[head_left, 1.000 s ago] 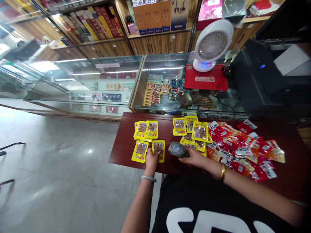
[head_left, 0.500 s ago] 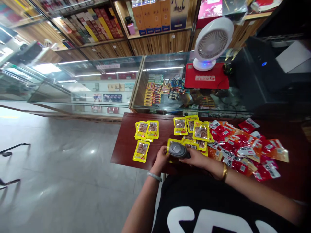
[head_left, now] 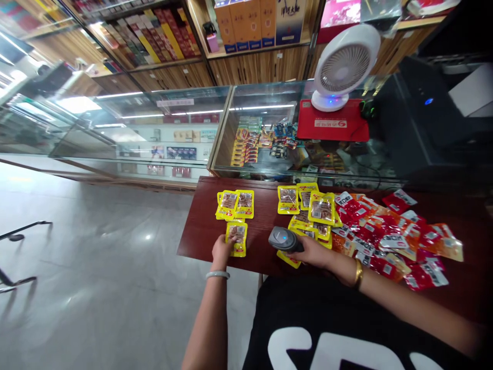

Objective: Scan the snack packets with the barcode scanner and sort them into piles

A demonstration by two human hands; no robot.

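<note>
My left hand (head_left: 222,252) pinches the edge of a yellow snack packet (head_left: 239,237) with a clear window, low against the left part of the dark red table. Just beyond it lies a small group of matching yellow packets (head_left: 228,205). Wrapped around a dark grey barcode scanner (head_left: 284,239), my right hand (head_left: 310,253) is over the table's middle, and a small blue light glows on the scanner. Beneath and behind the scanner, a larger heap of yellow packets (head_left: 322,208) is partly covered by the scanner and hand.
Red and orange packets (head_left: 379,228) spread across the right of the table (head_left: 262,205). Behind stands a glass display counter (head_left: 265,97) bearing a white fan (head_left: 344,67) on a red mat (head_left: 331,131), with a dark machine (head_left: 416,123) to the right. Chair legs (head_left: 23,231) show at far left.
My left hand has moved left with a yellow packet, from under the scanner to the left group. My right hand still holds the scanner in nearly the same place; its light now shows blue.
</note>
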